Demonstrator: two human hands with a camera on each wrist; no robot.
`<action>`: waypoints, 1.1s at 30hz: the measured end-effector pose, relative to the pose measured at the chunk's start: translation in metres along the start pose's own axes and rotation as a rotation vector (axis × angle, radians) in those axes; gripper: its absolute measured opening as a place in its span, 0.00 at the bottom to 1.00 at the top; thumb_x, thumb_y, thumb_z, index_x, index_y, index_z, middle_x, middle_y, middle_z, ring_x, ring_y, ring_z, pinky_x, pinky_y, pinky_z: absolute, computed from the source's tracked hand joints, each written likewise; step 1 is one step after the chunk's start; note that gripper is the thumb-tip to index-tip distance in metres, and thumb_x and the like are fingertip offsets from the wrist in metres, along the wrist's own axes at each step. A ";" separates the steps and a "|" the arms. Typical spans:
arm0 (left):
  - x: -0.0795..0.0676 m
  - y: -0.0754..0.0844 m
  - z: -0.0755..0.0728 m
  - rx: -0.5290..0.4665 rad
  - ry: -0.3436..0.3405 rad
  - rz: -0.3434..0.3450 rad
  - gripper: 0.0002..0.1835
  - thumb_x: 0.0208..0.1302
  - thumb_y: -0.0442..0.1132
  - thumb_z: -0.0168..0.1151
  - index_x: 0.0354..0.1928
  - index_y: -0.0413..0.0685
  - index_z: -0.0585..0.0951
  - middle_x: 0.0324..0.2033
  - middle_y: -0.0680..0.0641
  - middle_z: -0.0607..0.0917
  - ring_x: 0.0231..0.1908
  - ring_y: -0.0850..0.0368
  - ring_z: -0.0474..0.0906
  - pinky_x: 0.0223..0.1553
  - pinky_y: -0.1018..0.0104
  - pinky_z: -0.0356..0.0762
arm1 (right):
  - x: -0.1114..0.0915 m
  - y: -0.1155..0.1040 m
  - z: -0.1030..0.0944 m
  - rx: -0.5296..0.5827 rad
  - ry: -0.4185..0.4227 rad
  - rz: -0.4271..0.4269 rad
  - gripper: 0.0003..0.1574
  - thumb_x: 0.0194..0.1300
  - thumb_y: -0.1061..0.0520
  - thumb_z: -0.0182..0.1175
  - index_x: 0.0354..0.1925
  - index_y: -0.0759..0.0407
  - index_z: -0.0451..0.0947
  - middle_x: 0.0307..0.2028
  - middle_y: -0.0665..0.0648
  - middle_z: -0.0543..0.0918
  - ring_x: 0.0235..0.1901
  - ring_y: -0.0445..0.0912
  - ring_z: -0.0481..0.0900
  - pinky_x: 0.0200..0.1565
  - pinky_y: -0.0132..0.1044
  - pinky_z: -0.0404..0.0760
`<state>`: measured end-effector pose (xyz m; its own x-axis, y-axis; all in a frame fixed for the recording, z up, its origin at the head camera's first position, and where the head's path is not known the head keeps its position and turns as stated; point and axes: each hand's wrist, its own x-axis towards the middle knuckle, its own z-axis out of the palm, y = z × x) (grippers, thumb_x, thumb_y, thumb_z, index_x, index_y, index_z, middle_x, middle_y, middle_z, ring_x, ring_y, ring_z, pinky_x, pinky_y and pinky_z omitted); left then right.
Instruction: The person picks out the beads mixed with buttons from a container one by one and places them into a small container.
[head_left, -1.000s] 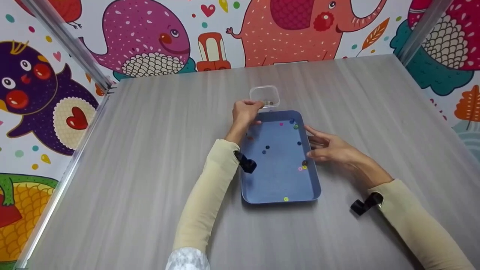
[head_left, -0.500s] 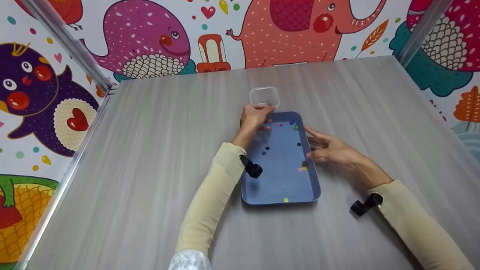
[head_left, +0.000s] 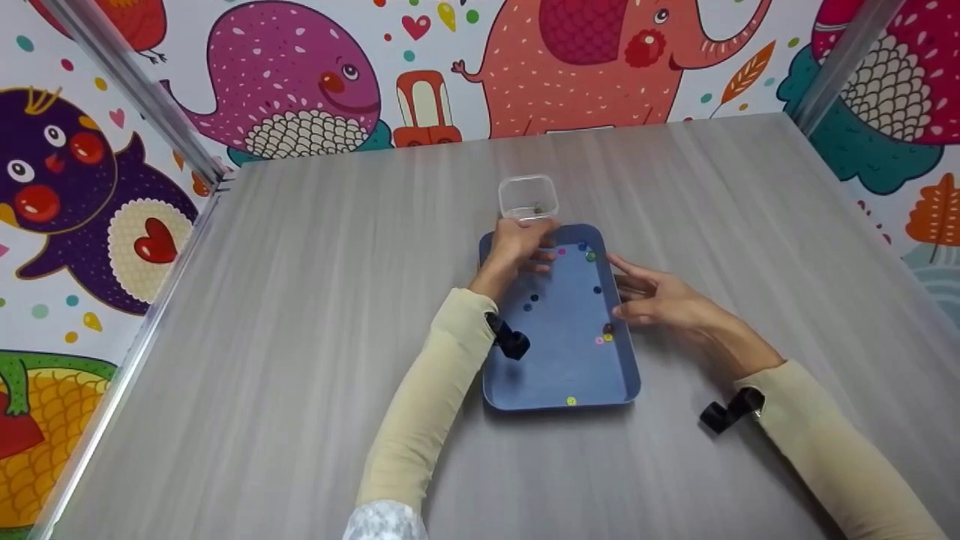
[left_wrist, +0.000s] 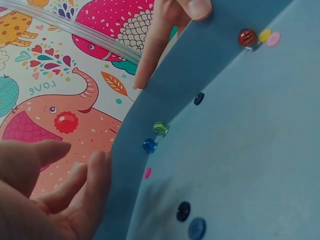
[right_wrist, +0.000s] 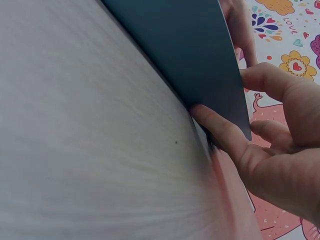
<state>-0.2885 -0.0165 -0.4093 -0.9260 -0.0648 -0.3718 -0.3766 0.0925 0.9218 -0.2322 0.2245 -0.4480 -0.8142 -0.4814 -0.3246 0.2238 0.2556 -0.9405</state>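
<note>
A blue rectangular tray holds scattered small buttons and marbles. My left hand hovers over its far left corner, close to a clear plastic box with a few small things inside. In the left wrist view its thumb and fingers are apart with nothing between them. My right hand rests against the tray's right wall, thumb at the rim and fingers along the outside. Along that wall lie a reddish-brown marble, a green marble and a blue marble.
A yellow button lies at the tray's near end. A dark button and a blue button are near its middle. The grey table ends at printed walls at the back and sides.
My left hand has drawn back from the clear box and moved slightly right, over the tray's far end, its fingers spreading. The right hand stays at the tray's wall.
</note>
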 end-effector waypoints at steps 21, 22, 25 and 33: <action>0.004 -0.006 0.024 0.093 -0.020 -0.045 0.18 0.66 0.43 0.68 0.48 0.33 0.83 0.33 0.40 0.90 0.18 0.60 0.80 0.19 0.67 0.85 | 0.000 0.001 0.000 -0.033 -0.002 -0.004 0.57 0.64 0.64 0.65 0.80 0.42 0.45 0.78 0.70 0.51 0.72 0.62 0.64 0.56 0.37 0.85; 0.005 -0.006 0.024 0.100 -0.018 -0.047 0.18 0.66 0.42 0.68 0.48 0.33 0.83 0.32 0.41 0.90 0.18 0.60 0.80 0.18 0.68 0.85 | 0.000 0.001 0.000 -0.036 -0.004 -0.005 0.57 0.64 0.64 0.65 0.80 0.41 0.45 0.78 0.69 0.50 0.72 0.62 0.63 0.57 0.37 0.85; 0.007 -0.008 0.026 0.109 -0.004 -0.054 0.17 0.66 0.41 0.67 0.48 0.32 0.83 0.27 0.43 0.88 0.17 0.60 0.80 0.18 0.68 0.85 | 0.000 0.002 -0.001 -0.022 -0.015 -0.017 0.58 0.64 0.64 0.64 0.80 0.42 0.44 0.78 0.69 0.50 0.74 0.63 0.60 0.58 0.39 0.84; 0.015 -0.010 0.028 0.197 0.037 -0.068 0.15 0.65 0.44 0.69 0.41 0.36 0.86 0.15 0.49 0.82 0.12 0.61 0.78 0.16 0.69 0.83 | -0.001 0.001 -0.001 -0.007 -0.009 -0.016 0.58 0.64 0.66 0.64 0.80 0.45 0.43 0.77 0.71 0.50 0.73 0.64 0.60 0.57 0.37 0.84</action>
<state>-0.2995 0.0094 -0.4271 -0.8981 -0.1136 -0.4248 -0.4392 0.2789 0.8540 -0.2317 0.2255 -0.4487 -0.8128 -0.4927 -0.3109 0.2076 0.2536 -0.9448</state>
